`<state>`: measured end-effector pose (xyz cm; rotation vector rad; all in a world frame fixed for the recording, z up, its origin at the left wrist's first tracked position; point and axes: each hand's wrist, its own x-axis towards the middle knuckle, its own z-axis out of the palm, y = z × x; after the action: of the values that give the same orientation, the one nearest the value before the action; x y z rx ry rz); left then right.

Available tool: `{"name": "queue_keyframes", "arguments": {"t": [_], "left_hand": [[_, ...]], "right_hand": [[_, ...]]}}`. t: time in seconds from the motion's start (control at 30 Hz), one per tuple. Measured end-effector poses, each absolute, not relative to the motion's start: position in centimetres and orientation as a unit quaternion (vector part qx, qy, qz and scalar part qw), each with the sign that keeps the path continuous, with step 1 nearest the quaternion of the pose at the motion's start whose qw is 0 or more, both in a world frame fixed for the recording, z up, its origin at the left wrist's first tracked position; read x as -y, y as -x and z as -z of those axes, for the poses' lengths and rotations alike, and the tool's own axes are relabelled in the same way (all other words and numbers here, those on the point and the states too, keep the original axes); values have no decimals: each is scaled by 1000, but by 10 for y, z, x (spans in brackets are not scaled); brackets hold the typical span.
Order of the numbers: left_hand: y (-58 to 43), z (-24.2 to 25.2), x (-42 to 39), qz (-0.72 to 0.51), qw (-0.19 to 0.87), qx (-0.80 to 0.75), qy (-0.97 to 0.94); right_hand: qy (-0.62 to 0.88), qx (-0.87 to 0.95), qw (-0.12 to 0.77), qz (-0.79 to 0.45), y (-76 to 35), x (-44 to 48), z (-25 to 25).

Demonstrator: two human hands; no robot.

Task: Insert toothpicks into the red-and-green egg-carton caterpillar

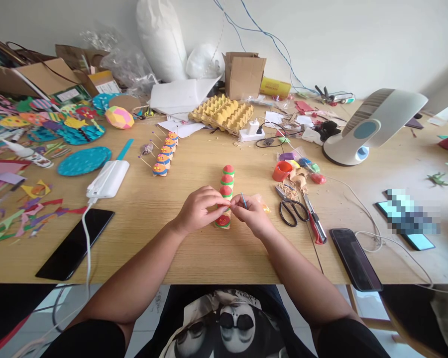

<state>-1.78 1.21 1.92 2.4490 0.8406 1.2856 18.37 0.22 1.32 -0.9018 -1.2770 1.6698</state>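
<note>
A caterpillar made from a strip of egg carton (227, 181), with red humps banded in green, lies lengthwise before me. Its red front hump carries a small face. Over its near part, my left hand (201, 208) is closed in a pinch, fingertips meeting those of the other hand. My right hand (251, 214) is closed too, a thin blue stick (243, 200) slanting up from its fingers. Whatever tiny piece lies between the fingertips is too small to make out. Farther left stands a second caterpillar (165, 154), orange and blue, with pins stuck in it.
Scissors (291, 206), a utility knife (315, 219), a red cup (282, 170) and a phone (356, 258) lie to the right. A white fan (369, 127) stands behind them. At left are a power bank (108, 179), a black phone (74, 243) and paper scraps. Yellow egg trays (222, 114) sit at the back.
</note>
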Motion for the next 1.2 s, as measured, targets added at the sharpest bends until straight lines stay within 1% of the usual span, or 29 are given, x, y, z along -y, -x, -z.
{"name": "queue_keyframes", "arguments": {"t": [0.47, 0.77, 1.2], "left_hand": [[16, -22, -10, -447, 124, -290, -837], [14, -18, -9, -447, 161, -334, -814], [13, -18, -8, -448, 168, -342, -809]], "right_hand": [[368, 515, 426, -647, -183, -2, -15], [397, 527, 437, -612, -181, -3, -13], [403, 534, 434, -603, -180, -2, -11]]}}
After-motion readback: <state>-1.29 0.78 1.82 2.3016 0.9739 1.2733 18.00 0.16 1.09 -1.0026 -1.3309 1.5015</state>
